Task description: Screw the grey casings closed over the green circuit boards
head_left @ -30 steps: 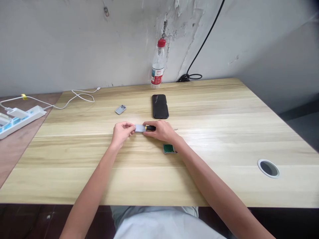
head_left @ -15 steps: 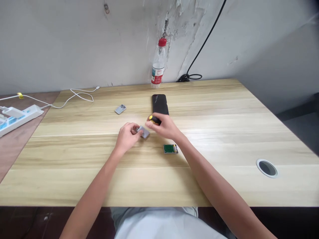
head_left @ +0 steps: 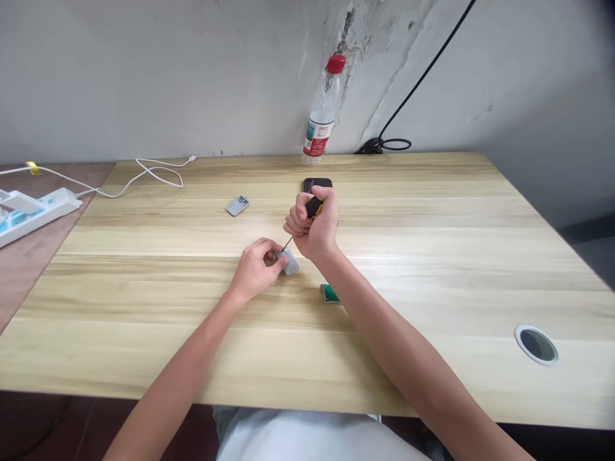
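My left hand [head_left: 259, 266] pinches a small grey plastic case [head_left: 291, 262] against the table, thumb on top and fingers behind. A screwdriver [head_left: 314, 206] with a black and yellow handle is wrapped in my right hand [head_left: 314, 224]. Its thin shaft slants down to the left, and the tip meets the grey case beside my left fingers. Just what the tip touches is too small to make out. A green circuit board [head_left: 330, 293] in a light frame lies under my right forearm, partly hidden. Farther back on the left rests a grey case half [head_left: 237, 205].
Behind my right hand lies a black phone [head_left: 317, 184], mostly covered. A red-capped bottle [head_left: 321, 121] stands near the wall. At left are a white power strip [head_left: 43, 214] and cable [head_left: 158, 181]; a round grommet [head_left: 537, 345] sits at right.
My right hand has turned the screwdriver point down and brought its tip to the grey case. The forearm now covers part of the circuit board. The view has shifted slightly.
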Action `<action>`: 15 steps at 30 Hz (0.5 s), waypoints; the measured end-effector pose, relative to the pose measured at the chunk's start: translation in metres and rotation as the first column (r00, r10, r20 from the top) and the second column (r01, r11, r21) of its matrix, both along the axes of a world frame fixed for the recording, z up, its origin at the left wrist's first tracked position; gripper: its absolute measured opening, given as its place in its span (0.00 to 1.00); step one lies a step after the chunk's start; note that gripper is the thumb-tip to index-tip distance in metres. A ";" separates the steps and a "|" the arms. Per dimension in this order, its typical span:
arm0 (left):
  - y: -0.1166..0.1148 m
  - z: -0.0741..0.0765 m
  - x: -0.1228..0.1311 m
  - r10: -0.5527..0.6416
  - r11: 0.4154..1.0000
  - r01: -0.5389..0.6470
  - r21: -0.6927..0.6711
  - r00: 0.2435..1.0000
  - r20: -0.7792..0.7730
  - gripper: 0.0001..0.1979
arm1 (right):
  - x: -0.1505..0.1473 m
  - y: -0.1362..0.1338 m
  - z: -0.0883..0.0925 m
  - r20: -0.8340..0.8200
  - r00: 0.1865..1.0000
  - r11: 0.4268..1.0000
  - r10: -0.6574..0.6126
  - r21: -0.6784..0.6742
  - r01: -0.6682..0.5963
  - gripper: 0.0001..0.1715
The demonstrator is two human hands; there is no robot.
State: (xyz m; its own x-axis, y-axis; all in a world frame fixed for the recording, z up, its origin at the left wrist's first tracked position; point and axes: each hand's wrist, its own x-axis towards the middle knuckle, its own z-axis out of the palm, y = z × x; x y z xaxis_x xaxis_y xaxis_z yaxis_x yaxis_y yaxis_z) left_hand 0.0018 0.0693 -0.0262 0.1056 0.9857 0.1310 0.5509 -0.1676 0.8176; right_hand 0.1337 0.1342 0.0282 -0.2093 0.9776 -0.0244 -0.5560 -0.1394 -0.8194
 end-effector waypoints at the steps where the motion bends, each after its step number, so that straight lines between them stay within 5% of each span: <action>1: 0.000 0.000 0.000 -0.001 1.000 0.001 -0.005 1.000 0.007 0.04 | 0.000 0.000 0.000 0.008 1.000 1.000 0.002 -0.003 -0.002 0.33; 9: 0.000 0.002 0.000 -0.008 1.000 0.008 -0.026 1.000 0.028 0.04 | 0.006 -0.002 0.003 0.227 0.968 0.962 0.105 0.224 -0.156 0.32; 15: -0.001 0.001 0.000 -0.030 0.999 0.033 -0.033 0.997 0.070 0.03 | 0.028 -0.006 0.031 0.693 0.713 0.701 -0.104 0.560 -0.442 0.16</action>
State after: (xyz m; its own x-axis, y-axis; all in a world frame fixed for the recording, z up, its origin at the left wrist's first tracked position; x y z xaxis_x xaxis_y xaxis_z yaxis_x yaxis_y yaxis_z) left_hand 0.0014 0.0685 -0.0248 0.1286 0.9860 0.1057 0.4871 -0.1557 0.8594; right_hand 0.1619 0.1277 0.0588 -0.5682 0.7241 0.3909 0.1109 0.5381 -0.8356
